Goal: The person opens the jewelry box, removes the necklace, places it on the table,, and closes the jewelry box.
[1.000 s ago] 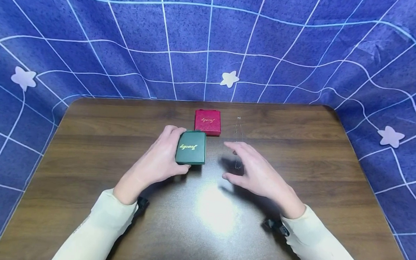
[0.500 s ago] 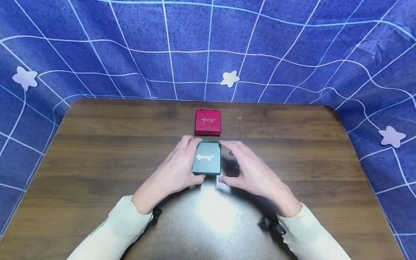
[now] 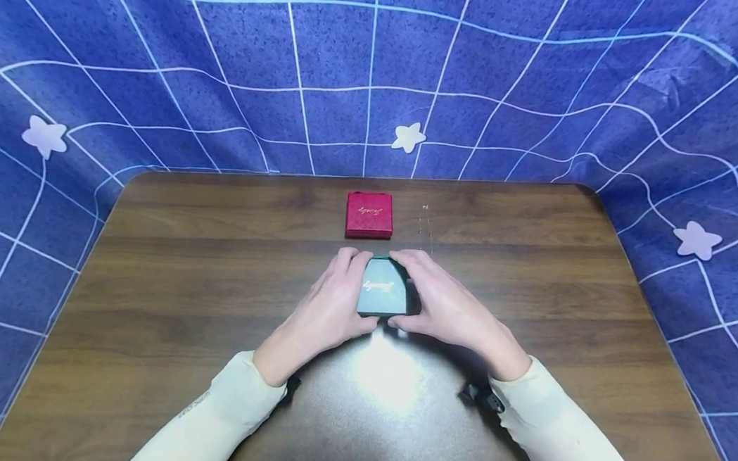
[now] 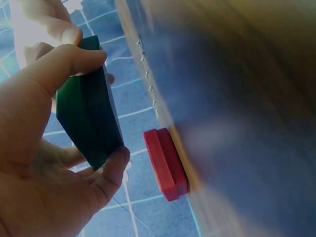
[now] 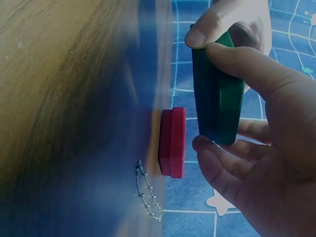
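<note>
A green jewelry box (image 3: 383,291) with gold lettering on its lid is held between both hands, raised off the table. My left hand (image 3: 323,295) grips its left side. My right hand (image 3: 447,299) grips its right side, thumb at the near edge and fingers at the far one. From the right wrist view, the lid and base of the green box (image 5: 217,98) look closed together. Beyond the hands lies a red jewelry box (image 3: 369,216), also with gold lettering. A thin silver chain (image 5: 148,192) lies on the table to the right of the red box.
The brown wooden table (image 3: 183,261) has its far edge against a blue curtain (image 3: 329,52) with a white grid and star shapes. Bright glare (image 3: 388,380) shows on the tabletop in front of the hands.
The left hand has carried the green box to the right and slightly nearer, into the right hand. The right hand now grips it too. The red box has stayed put.
</note>
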The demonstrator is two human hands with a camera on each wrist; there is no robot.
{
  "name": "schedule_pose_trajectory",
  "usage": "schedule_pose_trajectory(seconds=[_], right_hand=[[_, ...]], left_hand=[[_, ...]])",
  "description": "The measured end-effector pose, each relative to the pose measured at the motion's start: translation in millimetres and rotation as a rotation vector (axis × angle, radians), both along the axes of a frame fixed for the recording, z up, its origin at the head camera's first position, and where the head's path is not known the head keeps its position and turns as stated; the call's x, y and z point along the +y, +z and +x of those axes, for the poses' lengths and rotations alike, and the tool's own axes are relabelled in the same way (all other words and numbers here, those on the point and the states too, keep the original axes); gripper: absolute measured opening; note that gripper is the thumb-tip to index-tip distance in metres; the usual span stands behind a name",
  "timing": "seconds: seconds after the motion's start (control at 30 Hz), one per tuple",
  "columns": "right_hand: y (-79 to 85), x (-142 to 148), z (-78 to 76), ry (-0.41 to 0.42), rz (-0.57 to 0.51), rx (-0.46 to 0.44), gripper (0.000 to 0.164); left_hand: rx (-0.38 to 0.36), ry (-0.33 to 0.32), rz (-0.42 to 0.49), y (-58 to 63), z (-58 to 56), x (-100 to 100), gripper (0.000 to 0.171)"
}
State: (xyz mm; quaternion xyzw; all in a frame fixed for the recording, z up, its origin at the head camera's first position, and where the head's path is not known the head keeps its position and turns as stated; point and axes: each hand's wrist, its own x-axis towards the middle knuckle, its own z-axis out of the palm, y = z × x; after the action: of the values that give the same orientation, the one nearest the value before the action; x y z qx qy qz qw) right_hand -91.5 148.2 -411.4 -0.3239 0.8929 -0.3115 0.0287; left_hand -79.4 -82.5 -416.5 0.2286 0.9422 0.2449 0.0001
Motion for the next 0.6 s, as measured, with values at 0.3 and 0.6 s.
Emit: schedule_pose_trajectory(seconds=[0.3, 0.6], right_hand=[[-0.9, -0.4, -1.6, 0.01, 0.051, 0.01, 0.1], [1.9, 4.7, -4.3, 0.021, 0.068, -0.006, 0.094]], left_hand=[[0.004, -0.004, -0.022, 0.2, 2.9, 7.7, 0.1], [-0.034, -0.043, 0.068, -0.7, 2.0, 4.5, 0.102]])
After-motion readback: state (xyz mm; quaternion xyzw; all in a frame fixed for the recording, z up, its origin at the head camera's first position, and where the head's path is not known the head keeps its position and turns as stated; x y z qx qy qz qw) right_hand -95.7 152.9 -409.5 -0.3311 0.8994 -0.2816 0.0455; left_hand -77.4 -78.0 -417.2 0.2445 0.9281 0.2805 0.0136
